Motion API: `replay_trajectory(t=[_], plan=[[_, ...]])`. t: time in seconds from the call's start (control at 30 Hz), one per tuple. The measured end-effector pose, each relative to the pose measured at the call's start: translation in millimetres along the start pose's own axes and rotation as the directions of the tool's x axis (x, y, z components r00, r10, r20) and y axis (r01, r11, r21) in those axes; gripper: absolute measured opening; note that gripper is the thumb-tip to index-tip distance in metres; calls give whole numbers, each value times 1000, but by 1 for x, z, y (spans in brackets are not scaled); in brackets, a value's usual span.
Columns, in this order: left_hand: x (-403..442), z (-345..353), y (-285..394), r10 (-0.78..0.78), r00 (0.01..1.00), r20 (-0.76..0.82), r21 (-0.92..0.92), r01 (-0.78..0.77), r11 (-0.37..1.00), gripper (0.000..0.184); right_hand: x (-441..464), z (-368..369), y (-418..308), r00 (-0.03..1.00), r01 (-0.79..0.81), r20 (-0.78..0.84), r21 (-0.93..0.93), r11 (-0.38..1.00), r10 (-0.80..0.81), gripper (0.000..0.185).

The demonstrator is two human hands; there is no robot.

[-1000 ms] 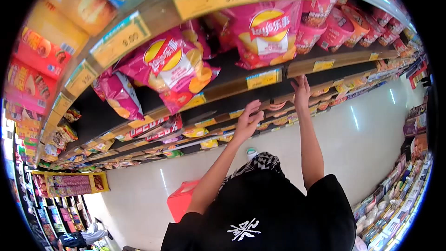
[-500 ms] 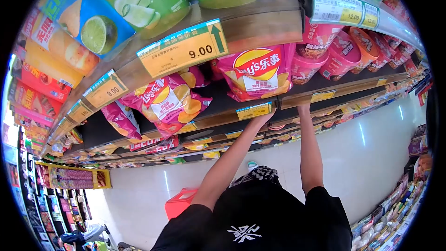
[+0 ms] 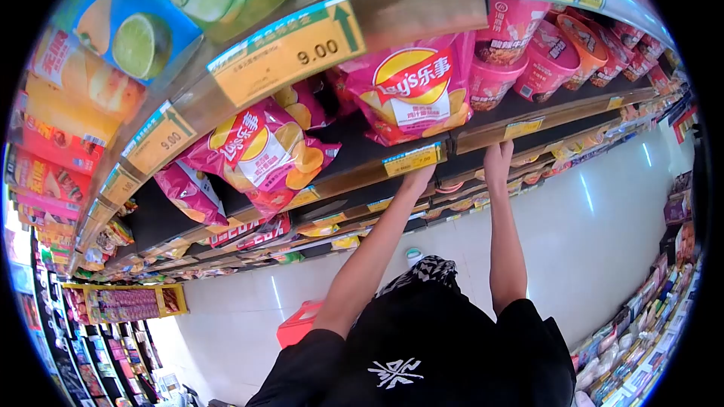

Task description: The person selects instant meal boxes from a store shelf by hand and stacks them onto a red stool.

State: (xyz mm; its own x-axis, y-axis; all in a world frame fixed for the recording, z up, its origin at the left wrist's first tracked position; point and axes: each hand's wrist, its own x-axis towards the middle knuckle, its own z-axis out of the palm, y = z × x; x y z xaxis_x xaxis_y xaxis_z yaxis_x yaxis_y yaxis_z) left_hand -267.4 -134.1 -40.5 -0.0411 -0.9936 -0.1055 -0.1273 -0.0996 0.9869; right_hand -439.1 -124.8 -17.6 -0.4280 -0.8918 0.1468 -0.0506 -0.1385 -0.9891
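Note:
My left hand (image 3: 421, 175) is raised to the shelf just below a yellow price tag (image 3: 412, 160); the shelf edge hides its fingers. To the right, my right hand (image 3: 496, 162) reaches under the same shelf's front edge, just below another yellow tag (image 3: 523, 129). Its knuckles show, but the fingertips are hidden, and I cannot tell whether it holds anything. Above my left hand, a magenta Lay's chip bag (image 3: 411, 94) stands upright on the shelf. A second magenta chip bag (image 3: 260, 154) leans farther left.
Pink tubs (image 3: 549, 64) and an orange tub (image 3: 582, 44) line the shelf at right. An upper shelf edge with a large 9.00 tag (image 3: 290, 53) crosses overhead. A red basket (image 3: 298, 324) is on the floor (image 3: 596, 234) at my left. Goods line the right side.
The view has shifted, so the upper shelves sit higher in the frame. More of my right hand shows below the shelf edge. The chip bags stay on the shelf.

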Motion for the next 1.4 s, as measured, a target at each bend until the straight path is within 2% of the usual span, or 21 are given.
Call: replay_trajectory(t=[0.03,0.1,0.17,0.23,0.3,0.33,0.47,0.57,0.63,0.67,0.73,0.77,0.9,0.93,1.03,1.13,1.23,1.33,1.4], plan=[[-11,-3,23,-37,999,-2,46,37,998,50,-12,-1,-14,999,27,-34,35,999,-25,38],[-34,-9,35,-94,993,72,-251,109,962,46,-43,3,-31,993,76,-100,111,991,-65,41],[-46,-21,25,123,968,221,-307,-51,950,48,-75,-8,-12,993,31,-116,107,994,-19,46],[-82,-23,39,244,969,-30,-335,-239,911,69,-108,-15,1,993,7,-121,108,994,6,50],[-109,-39,25,136,986,97,-367,-92,926,74,-143,-18,5,993,1,-113,104,995,11,51],[-117,-45,-1,139,987,75,-241,-118,963,73,-161,-16,3,996,-14,-85,93,996,22,51],[-180,-105,-11,-32,981,189,-385,104,917,66,-230,-7,10,994,-78,84,86,993,71,52],[-220,-149,-69,5,993,120,-383,42,923,63,-276,13,15,966,-178,211,121,977,150,56],[-251,-182,-93,-83,991,108,-463,124,878,61,-306,31,29,932,-238,304,103,966,198,59],[-267,-197,-104,-192,977,93,-542,211,813,57,-316,41,37,902,-238,377,27,971,210,62],[-296,-231,-126,-247,967,69,-583,240,776,53,-337,62,52,823,-239,487,-167,956,291,71],[-311,-247,-138,-271,961,53,-607,246,755,51,-346,72,67,753,-253,564,-228,940,339,73],[-374,-309,-201,-463,879,-113,-590,316,743,49,-385,142,113,493,-315,775,-265,912,395,78],[-391,-320,-220,-492,858,-147,-609,314,729,51,-399,163,116,458,-347,777,-290,892,431,73],[-439,-346,-245,-602,753,-266,-691,286,664,52,-436,217,147,289,-52,841,-463,885,457,60],[-488,-359,-289,-711,618,-336,-773,251,583,58,-491,262,192,102,-164,874,-455,875,474,49],[-533,-363,-316,-793,479,-375,-835,198,514,63,-550,305,202,47,65,849,-529,846,527,46],[-578,-369,-341,-852,379,-362,-889,134,438,67,-612,333,233,-14,293,756,-622,726,654,39],[-609,-371,-366,-875,347,-336,-916,94,389,71,-647,340,239,-124,352,758,-570,742,641,43]])
